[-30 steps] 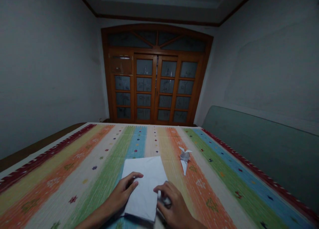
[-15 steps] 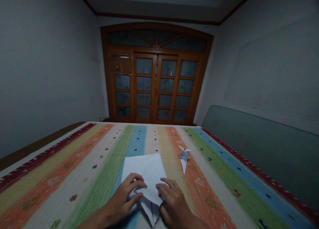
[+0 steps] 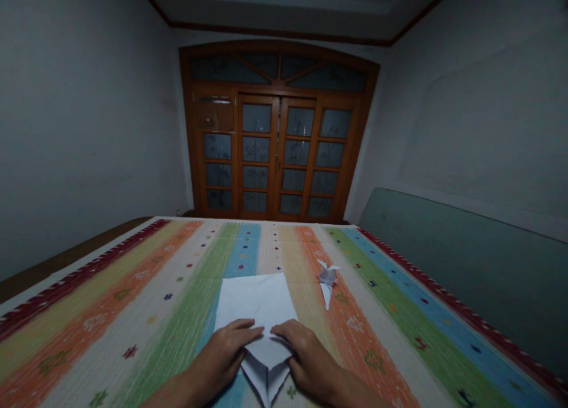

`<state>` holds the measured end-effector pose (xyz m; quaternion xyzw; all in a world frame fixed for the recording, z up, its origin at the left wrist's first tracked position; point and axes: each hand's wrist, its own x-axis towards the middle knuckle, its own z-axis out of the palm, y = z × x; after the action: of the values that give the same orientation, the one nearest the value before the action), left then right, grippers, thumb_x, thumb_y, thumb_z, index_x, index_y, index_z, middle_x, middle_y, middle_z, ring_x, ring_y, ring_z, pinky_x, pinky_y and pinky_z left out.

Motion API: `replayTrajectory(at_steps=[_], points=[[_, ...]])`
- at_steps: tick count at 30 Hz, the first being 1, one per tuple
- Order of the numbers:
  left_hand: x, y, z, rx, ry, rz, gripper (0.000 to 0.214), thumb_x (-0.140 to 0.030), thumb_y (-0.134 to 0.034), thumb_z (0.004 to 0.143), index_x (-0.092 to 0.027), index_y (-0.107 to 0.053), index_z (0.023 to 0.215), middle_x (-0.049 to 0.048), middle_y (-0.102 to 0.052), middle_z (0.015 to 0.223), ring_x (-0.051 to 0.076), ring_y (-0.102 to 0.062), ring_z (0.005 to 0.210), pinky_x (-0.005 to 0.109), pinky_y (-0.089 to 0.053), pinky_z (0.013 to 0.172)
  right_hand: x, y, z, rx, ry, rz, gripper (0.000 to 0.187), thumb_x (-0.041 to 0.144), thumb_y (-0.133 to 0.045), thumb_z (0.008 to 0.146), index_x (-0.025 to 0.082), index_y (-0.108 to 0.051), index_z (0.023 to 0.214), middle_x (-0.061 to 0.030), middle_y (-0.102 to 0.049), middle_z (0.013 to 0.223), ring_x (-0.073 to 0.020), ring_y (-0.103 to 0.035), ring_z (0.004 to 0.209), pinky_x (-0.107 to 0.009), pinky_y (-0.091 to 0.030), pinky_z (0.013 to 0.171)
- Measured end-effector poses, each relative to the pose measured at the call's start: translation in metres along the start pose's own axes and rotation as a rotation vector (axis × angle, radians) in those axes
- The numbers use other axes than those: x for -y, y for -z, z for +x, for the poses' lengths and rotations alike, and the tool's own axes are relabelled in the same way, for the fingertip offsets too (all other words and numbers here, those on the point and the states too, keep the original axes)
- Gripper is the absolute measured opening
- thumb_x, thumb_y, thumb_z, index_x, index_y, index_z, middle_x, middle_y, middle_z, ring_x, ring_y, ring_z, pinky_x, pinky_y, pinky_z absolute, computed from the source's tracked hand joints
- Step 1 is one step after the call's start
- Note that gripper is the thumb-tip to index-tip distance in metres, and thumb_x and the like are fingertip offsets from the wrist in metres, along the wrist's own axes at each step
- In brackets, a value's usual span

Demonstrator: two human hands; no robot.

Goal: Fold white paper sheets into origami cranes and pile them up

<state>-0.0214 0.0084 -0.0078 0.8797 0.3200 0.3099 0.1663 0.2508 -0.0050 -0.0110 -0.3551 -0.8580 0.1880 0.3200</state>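
A partly folded sheet of white paper (image 3: 258, 298) lies on the striped tablecloth in front of me. Its far part is flat; its near part has opened flaps that taper to a point toward me. My left hand (image 3: 228, 349) grips the paper's left side, thumb on top and the other fingers bent at the edge. On the opposite side my right hand (image 3: 310, 355) pinches the paper, with some fingertips hidden beneath the flap. Beyond my right hand, an origami crane (image 3: 328, 278) of white paper rests on an orange stripe, apart from both hands.
A striped tablecloth (image 3: 177, 313) covers the table. Along the right side stands a pale green panel (image 3: 465, 266), perhaps a chair or bench back. A wooden door with glass panes (image 3: 279, 148) is at the far end, between plain walls.
Both hands have moved closer together over the paper's middle. The near flaps have spread wider, and their point has shifted slightly left. The crane stays where it was.
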Motion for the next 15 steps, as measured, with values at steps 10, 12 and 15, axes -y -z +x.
replayTrajectory(at_steps=[10,12,15], points=[[-0.016,0.008,0.016,-0.193,0.278,-0.12,0.021,-0.026,-0.061,0.093,-0.023,-0.074,0.11,0.0073,-0.076,0.091,0.026,-0.07,0.08,0.036,-0.055,0.078,0.007,0.001,0.025,-0.196,-0.288,0.203,0.021,0.025,-0.055,0.091,0.016,-0.072,0.099,-0.0061,-0.074,0.081,-0.0236,-0.069,0.073,-0.032,-0.05,0.07],[-0.016,0.008,0.02,-0.196,0.338,-0.16,0.017,-0.03,-0.061,0.092,-0.022,-0.072,0.101,0.0053,-0.076,0.084,0.025,-0.069,0.073,0.033,-0.052,0.072,0.01,-0.001,0.026,-0.232,-0.299,0.218,0.022,0.03,-0.054,0.092,0.016,-0.071,0.097,-0.0058,-0.073,0.08,-0.0227,-0.068,0.072,-0.03,-0.048,0.068],[-0.015,0.006,0.024,-0.203,0.446,-0.241,0.016,-0.037,-0.058,0.091,-0.022,-0.064,0.088,0.0002,-0.069,0.067,0.022,-0.064,0.062,0.029,-0.045,0.062,0.012,-0.004,0.027,-0.258,-0.347,0.273,0.023,0.036,-0.054,0.092,0.018,-0.065,0.1,-0.0029,-0.069,0.073,-0.0212,-0.064,0.067,-0.028,-0.045,0.064]])
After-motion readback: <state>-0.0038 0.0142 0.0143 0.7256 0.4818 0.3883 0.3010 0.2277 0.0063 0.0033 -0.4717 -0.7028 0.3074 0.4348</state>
